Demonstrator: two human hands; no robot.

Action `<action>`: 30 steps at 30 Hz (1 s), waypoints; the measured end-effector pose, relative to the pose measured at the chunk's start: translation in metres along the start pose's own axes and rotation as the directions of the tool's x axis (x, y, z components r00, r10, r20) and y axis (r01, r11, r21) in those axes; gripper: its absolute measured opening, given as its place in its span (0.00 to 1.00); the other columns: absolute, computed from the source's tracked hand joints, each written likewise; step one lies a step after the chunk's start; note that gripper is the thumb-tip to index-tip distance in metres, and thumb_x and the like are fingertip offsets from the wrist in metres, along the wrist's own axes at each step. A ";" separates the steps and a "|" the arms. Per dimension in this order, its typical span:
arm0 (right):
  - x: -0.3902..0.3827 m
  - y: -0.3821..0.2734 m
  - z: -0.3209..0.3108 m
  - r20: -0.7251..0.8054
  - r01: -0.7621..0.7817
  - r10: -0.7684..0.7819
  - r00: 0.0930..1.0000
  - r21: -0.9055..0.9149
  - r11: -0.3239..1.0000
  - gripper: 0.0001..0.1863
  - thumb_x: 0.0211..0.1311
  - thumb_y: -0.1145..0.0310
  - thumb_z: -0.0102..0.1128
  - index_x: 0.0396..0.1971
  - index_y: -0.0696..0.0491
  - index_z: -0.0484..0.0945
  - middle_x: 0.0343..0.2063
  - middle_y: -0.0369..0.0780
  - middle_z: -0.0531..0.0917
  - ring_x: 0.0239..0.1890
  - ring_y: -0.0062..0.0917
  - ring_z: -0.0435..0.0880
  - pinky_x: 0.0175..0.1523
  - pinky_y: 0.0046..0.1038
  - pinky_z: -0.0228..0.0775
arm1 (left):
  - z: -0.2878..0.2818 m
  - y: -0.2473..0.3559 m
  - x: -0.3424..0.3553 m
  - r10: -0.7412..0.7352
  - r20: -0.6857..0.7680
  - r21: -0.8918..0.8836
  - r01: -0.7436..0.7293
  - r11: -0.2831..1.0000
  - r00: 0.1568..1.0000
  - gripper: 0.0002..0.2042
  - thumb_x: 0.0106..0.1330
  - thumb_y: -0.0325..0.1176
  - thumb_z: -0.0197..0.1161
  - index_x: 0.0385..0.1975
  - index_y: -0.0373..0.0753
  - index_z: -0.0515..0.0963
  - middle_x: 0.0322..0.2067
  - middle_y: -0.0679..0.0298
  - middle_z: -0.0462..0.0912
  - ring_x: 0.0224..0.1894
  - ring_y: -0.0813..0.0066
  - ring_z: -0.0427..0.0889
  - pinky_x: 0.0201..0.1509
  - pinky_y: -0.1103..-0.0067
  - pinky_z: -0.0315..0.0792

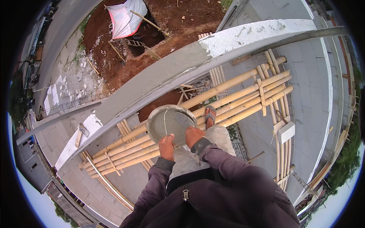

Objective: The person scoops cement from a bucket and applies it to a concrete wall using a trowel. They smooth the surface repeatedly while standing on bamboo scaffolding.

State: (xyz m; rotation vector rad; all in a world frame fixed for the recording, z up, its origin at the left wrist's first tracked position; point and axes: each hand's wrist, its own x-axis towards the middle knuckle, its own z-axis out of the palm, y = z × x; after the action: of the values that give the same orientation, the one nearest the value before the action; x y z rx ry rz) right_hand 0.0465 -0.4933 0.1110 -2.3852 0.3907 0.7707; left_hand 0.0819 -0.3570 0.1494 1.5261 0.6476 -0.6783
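A round bucket (pixel 152 131) smeared with cement, wet grey mortar (pixel 173 125) inside, sits in front of my legs above the bamboo poles. My left hand (pixel 166 147) is closed at its near rim, on the thin pale handle (pixel 165 119) that arches across the mouth. On the near right side of the bucket my right hand (pixel 194 136) is closed on a trowel. Its grip is hidden under my fingers, and the grey blade (pixel 183 119) reaches into the bucket over the mortar.
Bamboo scaffold poles (pixel 243 93) bear my sandalled foot (pixel 210 114). Beyond runs a wall top (pixel 144 81), partly grey-coated, partly bare white block (pixel 247 36). A wooden-handled tool (pixel 80 133) lies on its left end. Further below are red soil (pixel 178 19), a pit and a pale tarp (pixel 127 17).
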 end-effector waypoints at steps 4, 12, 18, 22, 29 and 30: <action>0.012 0.041 -0.030 -0.001 -0.086 0.086 0.996 -0.038 0.996 0.10 0.54 0.73 0.53 0.32 0.57 0.82 0.31 0.49 0.83 0.38 0.40 0.84 0.41 0.36 0.77 | 0.081 0.017 -0.022 -0.023 0.100 -0.008 0.024 1.000 0.995 0.12 0.61 0.33 0.55 0.16 0.42 0.66 0.13 0.73 0.58 0.16 0.83 0.57 0.21 0.81 0.57; -0.045 0.142 -0.123 0.015 -0.238 0.243 0.970 0.264 0.935 0.14 0.51 0.64 0.57 0.29 0.62 0.79 0.31 0.54 0.81 0.39 0.47 0.81 0.45 0.40 0.73 | 0.203 0.045 -0.058 -0.012 0.353 0.068 -0.013 0.998 0.936 0.12 0.61 0.34 0.56 0.16 0.43 0.65 0.14 0.73 0.58 0.16 0.82 0.57 0.22 0.80 0.58; -0.121 0.192 -0.174 -0.209 -0.349 0.451 0.868 0.390 0.852 0.19 0.51 0.61 0.57 0.31 0.65 0.74 0.30 0.58 0.79 0.37 0.53 0.78 0.44 0.46 0.69 | 0.273 0.066 -0.078 -0.042 0.464 0.134 -0.023 0.991 0.885 0.12 0.61 0.37 0.58 0.18 0.42 0.68 0.14 0.74 0.61 0.17 0.84 0.59 0.23 0.81 0.59; -0.140 0.217 -0.192 -0.279 -0.307 0.498 0.821 0.520 0.797 0.20 0.52 0.62 0.56 0.33 0.68 0.73 0.30 0.60 0.79 0.38 0.54 0.78 0.47 0.47 0.68 | 0.325 0.075 -0.082 0.008 0.523 0.167 -0.111 0.980 0.852 0.12 0.61 0.37 0.57 0.17 0.43 0.67 0.14 0.73 0.60 0.16 0.83 0.59 0.22 0.80 0.60; -0.123 0.317 -0.253 -0.246 -0.207 0.409 0.879 0.576 0.791 0.19 0.51 0.61 0.55 0.30 0.66 0.74 0.27 0.60 0.79 0.36 0.54 0.78 0.45 0.46 0.69 | 0.432 0.074 -0.085 -0.012 0.423 0.165 -0.064 0.984 0.906 0.13 0.61 0.36 0.58 0.16 0.43 0.67 0.12 0.74 0.60 0.16 0.84 0.58 0.21 0.82 0.58; -0.117 0.330 -0.265 -0.256 -0.242 0.459 0.851 0.584 0.775 0.20 0.50 0.59 0.57 0.27 0.65 0.75 0.26 0.58 0.79 0.34 0.52 0.79 0.42 0.45 0.69 | 0.457 0.077 -0.079 0.004 0.429 0.164 -0.083 0.983 0.903 0.13 0.61 0.36 0.58 0.15 0.42 0.67 0.12 0.74 0.59 0.16 0.84 0.58 0.21 0.81 0.58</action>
State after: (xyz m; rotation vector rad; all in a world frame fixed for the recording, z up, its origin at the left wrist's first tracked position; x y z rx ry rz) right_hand -0.0756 -0.9042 0.2071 -1.9223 1.1050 0.2661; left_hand 0.0686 -0.8184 0.2397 1.4826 0.2213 -1.0226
